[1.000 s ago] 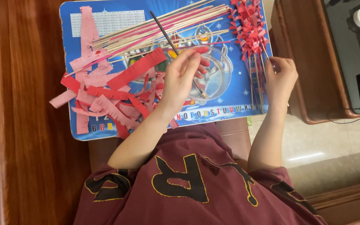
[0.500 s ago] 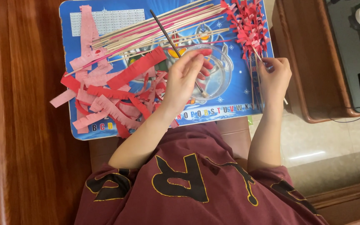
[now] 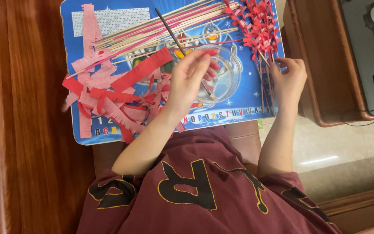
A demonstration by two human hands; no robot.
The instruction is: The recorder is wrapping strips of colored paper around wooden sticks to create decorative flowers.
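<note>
A person in a maroon shirt works over a blue printed mat (image 3: 122, 17) on a wooden desk (image 3: 27, 130). The left hand (image 3: 191, 80), fingers pinched on a thin dark brush (image 3: 174, 37), dips its tip into a clear bowl (image 3: 230, 73) at the mat's centre. At three o'clock, the right hand (image 3: 288, 80), fingers loosely curled, touches the sticks of finished red paper flowers (image 3: 258, 30). Fringed red strips (image 3: 122, 99) lie at nine o'clock, bare bamboo sticks (image 3: 165, 24) at twelve. Judged a gluing step, calling for a steady, lightly loaded brush.
</note>
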